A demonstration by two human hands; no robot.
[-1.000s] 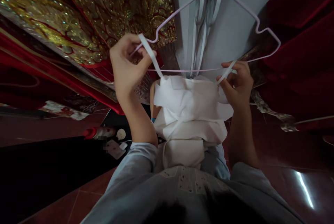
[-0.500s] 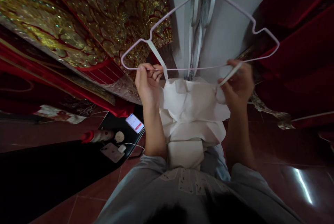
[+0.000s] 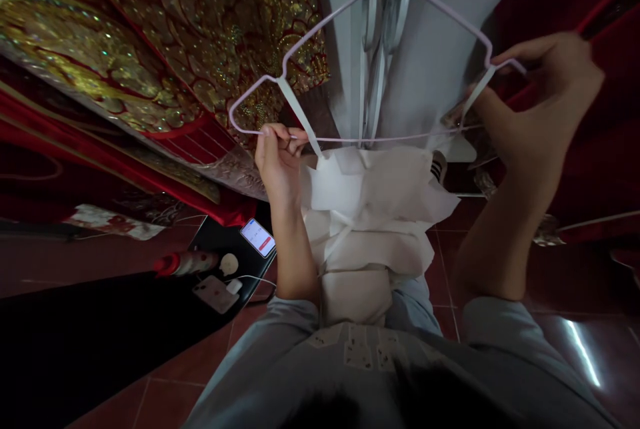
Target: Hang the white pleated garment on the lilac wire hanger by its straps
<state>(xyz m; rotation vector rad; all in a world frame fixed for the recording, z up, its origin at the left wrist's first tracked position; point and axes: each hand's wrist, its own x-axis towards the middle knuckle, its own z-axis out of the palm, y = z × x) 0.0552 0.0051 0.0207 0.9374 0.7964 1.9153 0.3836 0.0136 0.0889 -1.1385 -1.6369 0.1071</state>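
A pale pink clothes hanger [image 3: 340, 14] hangs in front of me. My left hand [image 3: 280, 162] pinches its bottom bar near the left end, beside a white strap [image 3: 299, 109] looped over the left notch. At the right notch is a second white strap [image 3: 477, 97]. My right hand [image 3: 545, 106] is around that strap and the hanger's right end, thumb against the strap and index finger at the notch; the hand hides the hanger's tip. Below the bar droops a layered white garment [image 3: 375, 189], its lower part over my lap.
To the left are red cloths and a gold sequined cloth [image 3: 200, 22]. A dark tabletop [image 3: 125, 309] carries a lit phone [image 3: 258, 237], another phone [image 3: 213, 292] and a red-capped bottle [image 3: 187, 262]. Grey panels [image 3: 440, 29] stand ahead, red fabric [image 3: 615, 116] at right.
My right hand has moved up and right, from below the bar to the hanger's right shoulder. The right strap now sits at the right notch. My left hand has barely moved.
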